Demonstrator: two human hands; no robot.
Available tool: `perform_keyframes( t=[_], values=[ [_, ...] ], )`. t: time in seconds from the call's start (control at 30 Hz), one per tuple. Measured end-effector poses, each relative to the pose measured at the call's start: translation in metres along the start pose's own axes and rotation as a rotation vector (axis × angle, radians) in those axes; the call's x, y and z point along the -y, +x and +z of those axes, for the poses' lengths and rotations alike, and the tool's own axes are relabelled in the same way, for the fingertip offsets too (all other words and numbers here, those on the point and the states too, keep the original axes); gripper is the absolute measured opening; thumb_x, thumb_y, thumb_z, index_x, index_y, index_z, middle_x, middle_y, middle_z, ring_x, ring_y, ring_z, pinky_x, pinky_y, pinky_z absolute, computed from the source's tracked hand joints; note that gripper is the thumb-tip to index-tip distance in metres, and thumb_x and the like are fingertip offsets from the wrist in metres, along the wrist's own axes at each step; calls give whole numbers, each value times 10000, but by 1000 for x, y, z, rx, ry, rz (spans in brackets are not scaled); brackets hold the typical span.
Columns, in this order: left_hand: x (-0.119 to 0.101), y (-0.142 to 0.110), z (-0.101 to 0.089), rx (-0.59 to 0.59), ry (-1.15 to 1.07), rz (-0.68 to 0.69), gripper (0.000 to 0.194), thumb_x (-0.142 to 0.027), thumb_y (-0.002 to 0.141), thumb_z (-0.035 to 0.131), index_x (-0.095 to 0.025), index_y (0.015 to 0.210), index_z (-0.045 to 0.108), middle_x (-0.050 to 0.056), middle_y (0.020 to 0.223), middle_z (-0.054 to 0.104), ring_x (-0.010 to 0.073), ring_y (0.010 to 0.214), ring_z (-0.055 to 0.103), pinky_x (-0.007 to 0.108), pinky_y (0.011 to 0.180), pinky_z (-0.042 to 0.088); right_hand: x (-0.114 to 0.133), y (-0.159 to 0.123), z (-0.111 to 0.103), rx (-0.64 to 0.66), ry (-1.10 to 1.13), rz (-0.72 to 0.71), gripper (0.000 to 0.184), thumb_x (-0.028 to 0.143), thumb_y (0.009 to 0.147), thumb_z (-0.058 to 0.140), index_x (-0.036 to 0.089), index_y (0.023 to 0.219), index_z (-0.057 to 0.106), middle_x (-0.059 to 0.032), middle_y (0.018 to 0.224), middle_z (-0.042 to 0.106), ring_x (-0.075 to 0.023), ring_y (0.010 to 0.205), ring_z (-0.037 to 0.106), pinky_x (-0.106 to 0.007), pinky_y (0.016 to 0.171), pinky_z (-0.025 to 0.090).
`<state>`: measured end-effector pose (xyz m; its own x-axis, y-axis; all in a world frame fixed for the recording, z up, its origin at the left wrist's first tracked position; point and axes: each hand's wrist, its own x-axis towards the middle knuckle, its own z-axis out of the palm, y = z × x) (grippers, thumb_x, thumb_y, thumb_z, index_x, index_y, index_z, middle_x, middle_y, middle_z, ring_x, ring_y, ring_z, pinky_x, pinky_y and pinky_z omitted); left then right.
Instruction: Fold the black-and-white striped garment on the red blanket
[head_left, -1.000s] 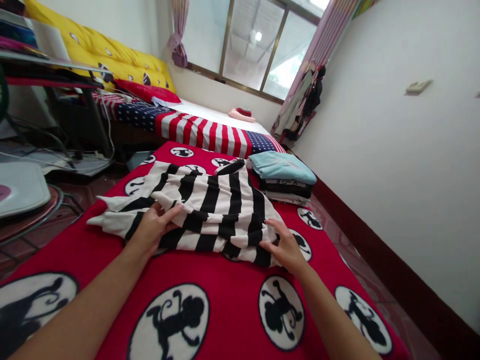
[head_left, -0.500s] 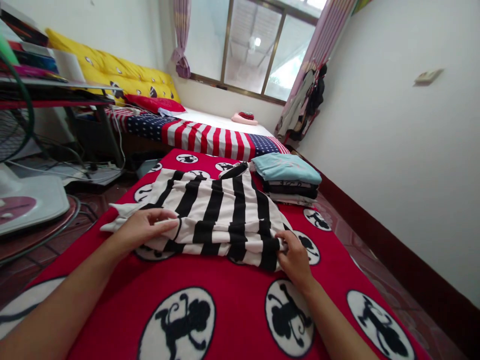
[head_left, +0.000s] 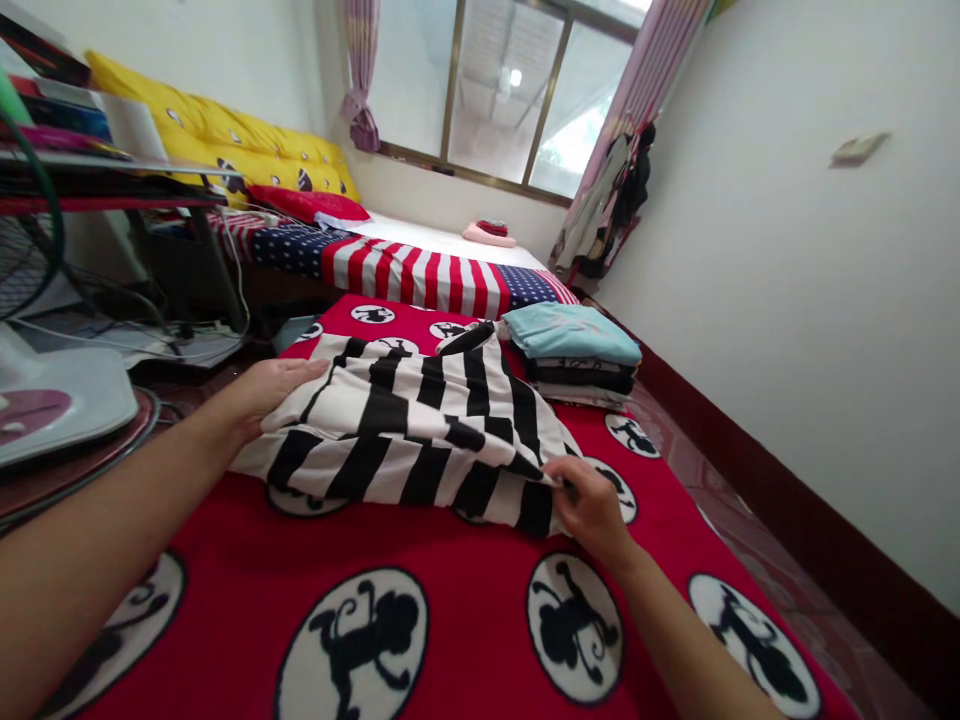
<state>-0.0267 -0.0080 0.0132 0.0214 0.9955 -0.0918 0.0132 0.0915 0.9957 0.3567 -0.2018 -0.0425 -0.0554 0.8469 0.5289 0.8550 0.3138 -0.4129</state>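
Observation:
A black-and-white striped shirt (head_left: 435,470) lies spread on the red blanket, its dark-trimmed neck opening pointing away from me. My left hand (head_left: 274,392) rests against the shirt's left side, fingers stretched out over the cloth; its thumb is hidden. At the lower right, my right hand (head_left: 589,500) pinches the shirt's edge between thumb and fingers. A loose fold of striped fabric runs slanting across the shirt between both hands, above the near hem.
Beyond the shirt's right shoulder stands a stack of folded clothes (head_left: 574,350), light blue on top. The red blanket (head_left: 480,590) carries monkey pictures in white circles. A fan base (head_left: 64,400) and a desk (head_left: 112,190) are at left; another bed (head_left: 420,275) is behind.
My left hand has moved up and left along the shirt. The sleeve sticking out at left has been drawn in, and a fold has risen across the cloth. The right hand stays nearly in place.

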Motion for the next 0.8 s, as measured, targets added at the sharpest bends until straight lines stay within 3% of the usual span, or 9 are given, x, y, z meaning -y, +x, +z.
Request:
perform_keyframes(
  t=[0.1, 0.17, 0.23, 0.3, 0.37, 0.5, 0.63, 0.73, 0.8],
  values=[
    [23, 3, -29, 22, 482, -61, 318, -396, 681, 774, -133, 846, 704, -13, 657, 694, 180, 672, 625, 204, 556, 447, 4, -16, -3, 222, 36, -87, 93, 205, 804, 607, 245, 879, 645, -49, 1007, 669, -225, 959, 617, -379, 868, 471],
    [32, 4, -41, -54, 793, 64, 291, -414, 680, 763, -156, 802, 708, -40, 604, 641, 170, 692, 592, 175, 560, 369, 4, -18, -7, 236, 78, -32, 67, 286, 843, 615, 237, 837, 660, -54, 1012, 671, -218, 950, 620, -369, 859, 473],
    [32, 3, -41, -122, 959, 201, 293, -461, 716, 712, -184, 810, 708, -47, 607, 602, 166, 713, 564, 176, 580, 326, 2, -12, -10, 174, 118, 63, 203, 327, 893, 559, 225, 743, 651, -55, 946, 680, -200, 882, 632, -338, 804, 482],
    [28, -1, -33, -199, 982, 315, 326, -511, 761, 647, -209, 872, 699, -48, 632, 575, 157, 704, 544, 183, 593, 314, 0, -1, -8, 78, 106, 155, 248, 338, 902, 540, 222, 704, 633, -48, 857, 679, -190, 796, 633, -320, 740, 481],
    [22, -5, -21, -255, 937, 405, 352, -539, 789, 607, -224, 924, 685, -53, 641, 547, 140, 668, 529, 183, 594, 313, -1, 13, 0, 2, 58, 228, 168, 332, 877, 567, 224, 771, 639, -36, 819, 676, -189, 755, 627, -315, 709, 474],
    [12, -10, -7, -313, 834, 522, 351, -526, 798, 611, -211, 938, 677, -60, 673, 540, 109, 636, 511, 175, 594, 322, 3, 41, 26, -9, -27, 298, 220, 354, 818, 640, 212, 985, 628, -61, 996, 673, -198, 816, 628, -312, 720, 463],
    [2, -7, -9, -365, 817, 549, 373, -519, 798, 614, -186, 948, 687, -49, 667, 536, 108, 627, 503, 179, 585, 323, 7, 63, 44, 38, -150, 320, 118, 318, 806, 637, 211, 763, 615, -32, 818, 650, -195, 759, 599, -292, 673, 411],
    [1, 3, -14, -402, 853, 544, 377, -515, 797, 612, -178, 948, 689, -32, 679, 555, 121, 641, 517, 194, 589, 338, 6, 67, 49, -170, -180, 341, 142, 316, 846, 585, 217, 744, 592, -17, 780, 631, -185, 764, 583, -281, 670, 384],
    [8, 10, -16, -360, 975, 524, 389, -516, 816, 586, -172, 969, 683, -3, 734, 589, 152, 695, 546, 222, 620, 364, 3, 66, 56, -226, -186, 350, 126, 312, 854, 572, 218, 775, 602, -25, 826, 641, -190, 803, 586, -284, 684, 381]
  ],
)
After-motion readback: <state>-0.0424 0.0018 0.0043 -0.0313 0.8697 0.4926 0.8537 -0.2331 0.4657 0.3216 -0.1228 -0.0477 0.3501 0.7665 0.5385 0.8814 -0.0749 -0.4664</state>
